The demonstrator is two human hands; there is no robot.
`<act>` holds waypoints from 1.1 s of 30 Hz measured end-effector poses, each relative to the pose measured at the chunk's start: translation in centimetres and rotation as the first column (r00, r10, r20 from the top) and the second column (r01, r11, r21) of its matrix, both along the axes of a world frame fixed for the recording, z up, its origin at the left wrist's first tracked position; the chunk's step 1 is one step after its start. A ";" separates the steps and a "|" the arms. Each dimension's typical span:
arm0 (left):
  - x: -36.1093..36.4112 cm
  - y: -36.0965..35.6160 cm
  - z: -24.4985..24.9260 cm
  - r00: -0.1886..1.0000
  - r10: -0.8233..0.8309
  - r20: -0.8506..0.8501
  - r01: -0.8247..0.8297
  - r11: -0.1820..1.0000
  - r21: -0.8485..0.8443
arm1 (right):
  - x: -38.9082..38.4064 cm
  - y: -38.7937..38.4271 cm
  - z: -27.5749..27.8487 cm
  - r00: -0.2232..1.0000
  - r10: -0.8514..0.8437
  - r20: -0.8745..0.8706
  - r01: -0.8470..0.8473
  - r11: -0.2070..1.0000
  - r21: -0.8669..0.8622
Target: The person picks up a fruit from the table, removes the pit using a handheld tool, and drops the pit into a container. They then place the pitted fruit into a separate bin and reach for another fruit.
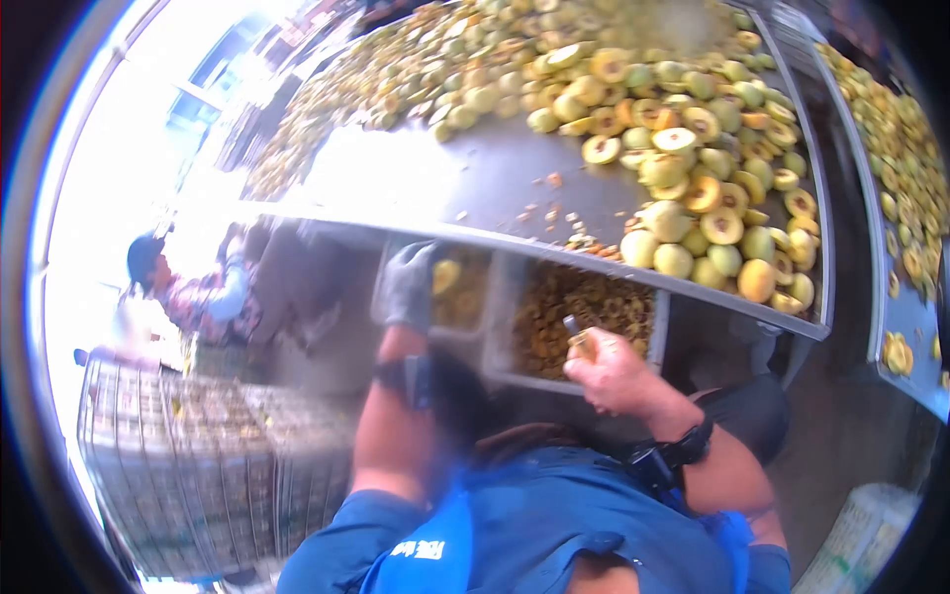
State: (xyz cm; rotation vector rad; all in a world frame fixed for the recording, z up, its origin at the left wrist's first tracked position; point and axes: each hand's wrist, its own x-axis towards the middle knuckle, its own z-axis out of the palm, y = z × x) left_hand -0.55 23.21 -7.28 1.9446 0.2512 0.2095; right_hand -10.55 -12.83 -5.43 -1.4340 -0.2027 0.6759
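Note:
My left hand (408, 287) wears a grey glove and is closed on a yellow fruit half (444, 275), held over the left bin (465, 332) under the table edge. My right hand (606, 371) is bare and grips a small tool with a wooden handle (580, 339) above the right bin (586, 315), which is full of brownish fruit scraps. Both forearms carry black wrist bands. A blue apron covers my chest at the bottom of the view.
A metal table (495, 183) is heaped with yellow-green fruit, whole and halved (693, 178). A second table with fruit (905, 168) stands at right. Another person in a blue cap (178, 282) sits at left behind stacked wire crates (198, 465).

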 end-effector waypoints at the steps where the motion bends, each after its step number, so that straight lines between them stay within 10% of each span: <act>1: 0.6 -3.5 3.7 0.967 0.239 -0.088 -0.176 0.876 0.448 | -0.2 -0.3 -0.9 0.987 -0.026 0.157 0.022 0.999 0.031; 2: 1.6 -3.6 2.7 0.946 0.206 0.249 -0.321 0.510 0.798 | -0.1 -0.1 -0.6 0.998 -0.056 0.011 0.056 0.998 0.042; 4: 5.1 -6.9 3.5 0.970 0.124 0.212 -0.211 0.861 0.462 | 0.1 -0.1 0.0 0.976 -0.126 0.177 0.134 0.990 -0.035; 6: 8.1 -13.1 4.4 0.986 -0.078 0.150 0.044 0.975 0.218 | 0.5 -0.8 0.9 0.983 -0.152 0.103 0.159 0.985 -0.061; 15: 14.4 -31.8 3.7 0.850 -0.510 -0.133 0.490 0.672 0.555 | 2.5 -3.0 1.7 0.874 -0.475 0.102 0.464 0.878 0.115; 17: 13.8 -30.3 3.2 0.795 -0.590 -0.140 0.598 0.801 0.022 | 2.7 -3.6 1.6 0.841 -0.511 0.180 0.502 0.860 0.096; 19: 13.0 -26.8 3.2 0.708 -0.699 -0.103 0.511 0.608 -0.607 | 2.9 -4.2 1.8 0.841 -0.526 0.126 0.512 0.849 0.130; 21: 9.9 -25.4 3.1 0.747 -0.664 0.007 0.506 0.563 -0.653 | 3.2 -4.7 2.7 0.866 -0.497 -0.054 0.496 0.840 0.219; 24: 3.9 -25.5 7.2 0.697 -0.691 0.193 0.704 0.710 -0.004 | 3.5 -5.1 3.7 0.890 -0.401 -0.217 0.451 0.844 0.290; 25: 3.5 -25.4 5.5 0.732 -0.649 0.207 0.681 0.704 -0.203 | 3.5 -5.1 4.0 0.892 -0.395 -0.219 0.444 0.857 0.261; 27: 1.5 -24.7 6.9 0.724 -0.673 0.151 0.469 0.320 -0.823 | 3.5 -4.9 4.1 0.897 -0.355 -0.262 0.424 0.859 0.286; 31: -1.3 -24.7 6.7 0.747 -0.635 0.198 0.490 0.324 -0.809 | 3.0 -4.7 3.9 0.903 -0.304 -0.303 0.394 0.867 0.305; 33: -1.9 -24.3 6.6 0.733 -0.661 0.162 0.603 0.521 -0.604 | 2.6 -4.9 4.4 0.908 -0.228 -0.352 0.356 0.862 0.361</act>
